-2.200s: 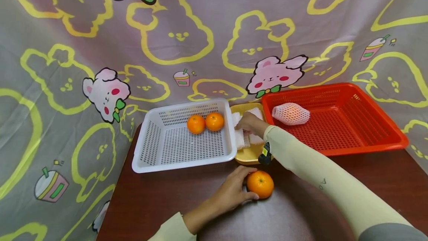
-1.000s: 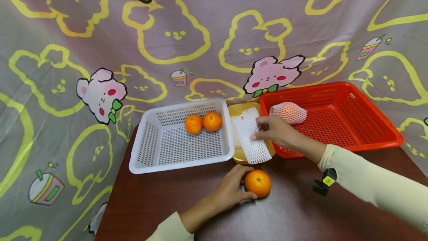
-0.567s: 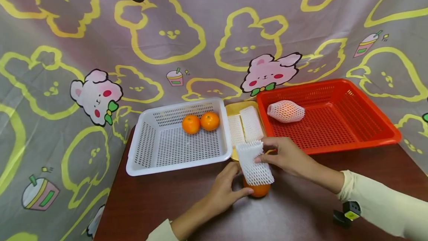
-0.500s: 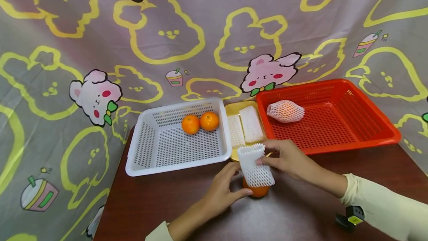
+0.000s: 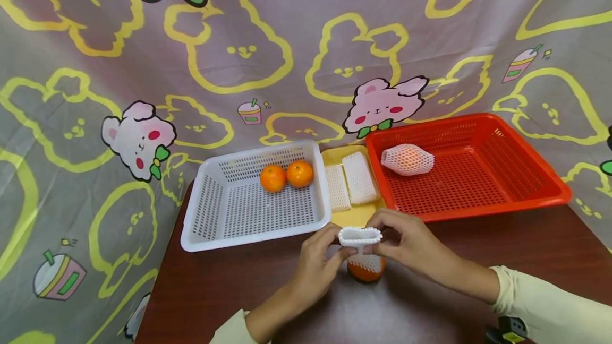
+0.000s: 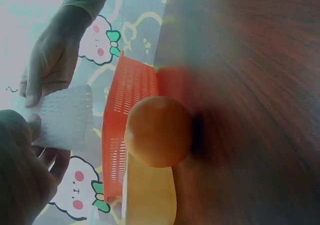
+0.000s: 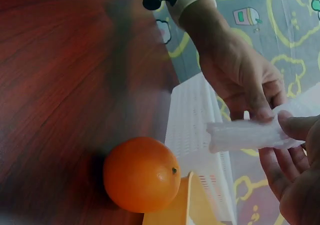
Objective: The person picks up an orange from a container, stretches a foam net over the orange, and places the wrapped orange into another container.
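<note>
A white foam net sleeve is held upright above an orange, its upper mouth a flattened oval. My left hand pinches its left side between thumb and fingers, while my right hand pinches the right side. Both thumbs lie on the near face of the sleeve. On the brown table sits the orange, partly covered by the sleeve in the head view. Both wrist views show the orange uncovered, with the sleeve apart from it.
Behind the hands, a yellow tray holds two flat foam sleeves. To its left stands a white basket with two oranges. The red basket at right contains a netted fruit. A patterned cloth hangs behind.
My right hand has taken a foam sleeve from the yellow tray and brought it over the orange. My left hand has let go of the orange and now pinches the sleeve too.
</note>
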The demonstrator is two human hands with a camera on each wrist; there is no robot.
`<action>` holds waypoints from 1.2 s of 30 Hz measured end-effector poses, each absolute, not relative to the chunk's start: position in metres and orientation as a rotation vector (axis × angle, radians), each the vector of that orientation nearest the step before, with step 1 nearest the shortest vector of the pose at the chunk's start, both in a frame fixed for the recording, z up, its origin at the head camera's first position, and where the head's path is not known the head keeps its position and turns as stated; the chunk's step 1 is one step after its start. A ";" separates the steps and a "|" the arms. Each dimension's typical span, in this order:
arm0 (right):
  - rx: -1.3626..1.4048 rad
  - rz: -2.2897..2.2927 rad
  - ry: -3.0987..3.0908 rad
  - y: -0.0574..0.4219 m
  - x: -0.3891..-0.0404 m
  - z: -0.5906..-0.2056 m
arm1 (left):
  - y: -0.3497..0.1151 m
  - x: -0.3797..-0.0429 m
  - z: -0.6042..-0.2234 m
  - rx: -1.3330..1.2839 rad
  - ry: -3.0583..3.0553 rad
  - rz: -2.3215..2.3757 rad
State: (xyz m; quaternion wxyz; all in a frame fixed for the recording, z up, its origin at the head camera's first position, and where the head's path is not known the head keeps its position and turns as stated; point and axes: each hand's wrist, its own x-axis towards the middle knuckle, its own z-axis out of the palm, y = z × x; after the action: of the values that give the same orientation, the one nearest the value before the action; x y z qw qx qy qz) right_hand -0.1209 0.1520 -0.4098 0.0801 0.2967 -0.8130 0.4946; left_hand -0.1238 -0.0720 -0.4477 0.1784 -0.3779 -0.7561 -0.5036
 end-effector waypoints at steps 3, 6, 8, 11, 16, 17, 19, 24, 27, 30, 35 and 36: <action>0.888 1.570 -2.466 0.154 -0.119 -0.412 | -0.070 -0.127 -0.447 -1.047 -2.094 -1.426; 0.940 1.781 -2.461 0.159 -0.120 -0.417 | -0.070 -0.130 -0.446 -1.028 -2.071 -1.466; 0.993 1.954 -2.448 0.165 -0.123 -0.421 | -0.070 -0.130 -0.445 -1.013 -2.084 -1.514; 1.011 2.228 -2.447 0.170 -0.127 -0.425 | -0.071 -0.131 -0.441 -0.997 -2.130 -1.605; 0.750 2.625 -2.477 0.166 -0.126 -0.427 | -0.070 -0.134 -0.433 -1.037 -2.169 -1.671; 0.664 2.695 -2.465 0.164 -0.125 -0.428 | -0.069 -0.135 -0.432 -1.050 -2.172 -1.674; 0.492 2.811 -2.431 0.161 -0.123 -0.429 | -0.068 -0.136 -0.430 -1.073 -2.180 -1.693; 0.179 2.994 -2.307 0.158 -0.123 -0.434 | -0.063 -0.137 -0.430 -1.102 -2.183 -1.714; 0.119 3.106 -2.234 0.160 -0.124 -0.437 | -0.060 -0.137 -0.431 -1.123 -2.156 -1.721; 0.122 3.189 -2.166 0.162 -0.124 -0.439 | -0.056 -0.137 -0.432 -1.141 -2.120 -1.705; 0.166 3.226 -2.081 0.162 -0.125 -0.441 | -0.053 -0.130 -0.429 -0.960 -2.291 -1.783; 0.161 3.230 -2.060 0.162 -0.124 -0.442 | -0.052 -0.128 -0.428 -0.874 -2.363 -1.843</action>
State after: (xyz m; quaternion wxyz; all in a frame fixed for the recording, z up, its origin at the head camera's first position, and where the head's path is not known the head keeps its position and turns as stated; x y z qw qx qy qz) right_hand -0.1245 0.1620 -0.4416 -0.3396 0.0394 -0.5053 0.7923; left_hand -0.1277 -0.0523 -0.4278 0.0101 -0.2799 -0.7570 -0.5904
